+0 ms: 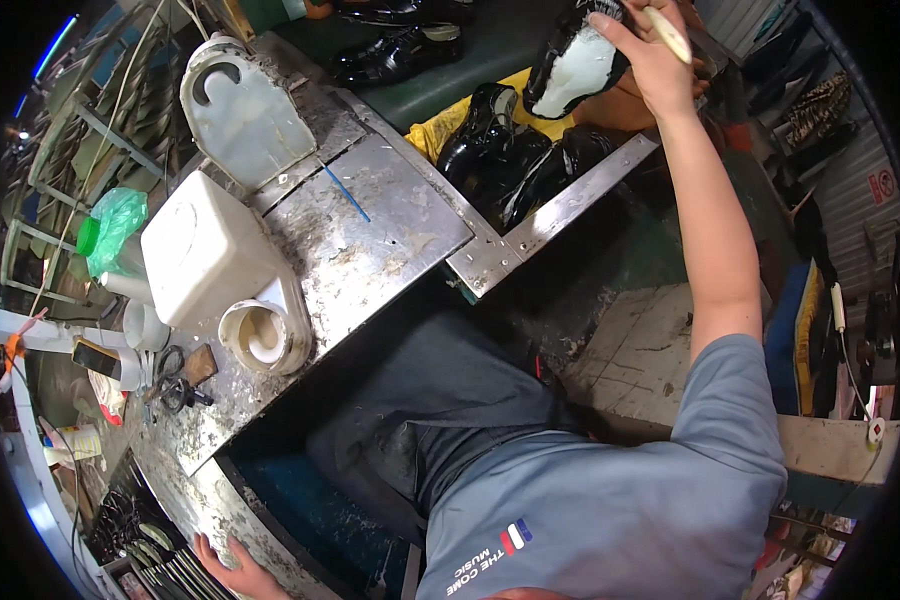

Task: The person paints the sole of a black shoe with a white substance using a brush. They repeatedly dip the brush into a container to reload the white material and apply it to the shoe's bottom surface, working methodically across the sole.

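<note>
My right hand (650,60) reaches far up to the top of the view. It is shut on a cream-coloured stick or brush handle (670,35), and its fingertips touch a black shoe with a white inside (575,65) that is held up above the bench. Something brown (620,105) lies under the shoe; I cannot tell what it is. My left hand (232,570) is at the bottom left, fingers spread flat on the edge of the stained metal bench (390,250), and holds nothing.
A white plastic canister (205,250) lies on the bench, its round mouth (260,335) toward me, with another white container (245,115) behind it. A thin blue stick (345,195) lies nearby. Several glossy black shoes (510,150) rest on yellow cloth (440,125). A green bag (115,225) is at the left.
</note>
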A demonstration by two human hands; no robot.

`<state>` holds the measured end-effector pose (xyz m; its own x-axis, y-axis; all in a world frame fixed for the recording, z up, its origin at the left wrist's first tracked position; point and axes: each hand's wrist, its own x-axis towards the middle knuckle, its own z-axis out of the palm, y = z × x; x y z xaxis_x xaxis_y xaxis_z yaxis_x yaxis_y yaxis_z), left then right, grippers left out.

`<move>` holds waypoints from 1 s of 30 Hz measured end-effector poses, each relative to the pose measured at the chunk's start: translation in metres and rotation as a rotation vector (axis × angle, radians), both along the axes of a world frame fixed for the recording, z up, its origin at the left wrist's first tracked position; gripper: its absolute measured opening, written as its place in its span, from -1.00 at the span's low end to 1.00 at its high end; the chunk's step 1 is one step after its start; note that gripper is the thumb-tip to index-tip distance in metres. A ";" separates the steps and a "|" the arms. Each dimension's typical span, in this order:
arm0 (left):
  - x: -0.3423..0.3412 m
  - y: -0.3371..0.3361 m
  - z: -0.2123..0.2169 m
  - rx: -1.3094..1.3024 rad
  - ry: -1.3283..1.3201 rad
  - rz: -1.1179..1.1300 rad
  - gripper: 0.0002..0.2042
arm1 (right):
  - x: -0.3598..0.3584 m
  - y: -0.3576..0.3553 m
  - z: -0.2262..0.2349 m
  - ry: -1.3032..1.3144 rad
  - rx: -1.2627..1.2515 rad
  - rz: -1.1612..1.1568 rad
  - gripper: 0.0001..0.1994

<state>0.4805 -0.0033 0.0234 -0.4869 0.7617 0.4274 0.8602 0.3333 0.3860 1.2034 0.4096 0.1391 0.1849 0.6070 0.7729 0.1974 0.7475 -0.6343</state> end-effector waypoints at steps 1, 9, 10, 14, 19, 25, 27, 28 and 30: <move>0.021 0.004 0.012 0.015 -0.026 -0.015 -0.54 | -0.027 -0.015 0.007 0.001 -0.011 0.045 -0.50; 0.177 0.111 0.042 -0.066 -0.905 -0.740 -0.13 | -0.170 -0.125 0.022 0.054 -0.145 0.785 -0.33; 0.191 0.122 0.045 -0.113 -0.942 -0.855 0.03 | -0.193 -0.138 0.016 0.144 -0.305 0.905 -0.29; 0.199 0.116 0.059 -0.373 -1.454 -1.071 0.13 | -0.294 -0.167 -0.007 0.284 -0.463 1.412 -0.31; 0.183 0.087 0.000 -0.473 -1.627 -1.251 0.12 | -0.331 -0.167 -0.033 0.019 -0.594 1.332 -0.44; 0.186 0.022 -0.038 -0.121 -2.073 -0.882 0.14 | -0.312 -0.107 -0.048 -0.298 -0.459 0.799 -0.67; 0.186 0.001 -0.041 -0.021 -2.137 -0.764 0.17 | -0.313 -0.097 -0.043 -0.572 -0.251 0.527 -0.59; 0.179 -0.008 -0.049 -0.019 -2.140 -0.730 0.17 | -0.314 -0.091 -0.042 -0.563 -0.262 0.524 -0.59; 0.169 -0.021 -0.066 -0.012 -2.106 -0.752 0.17 | -0.321 -0.087 -0.042 -0.621 -0.258 0.542 -0.65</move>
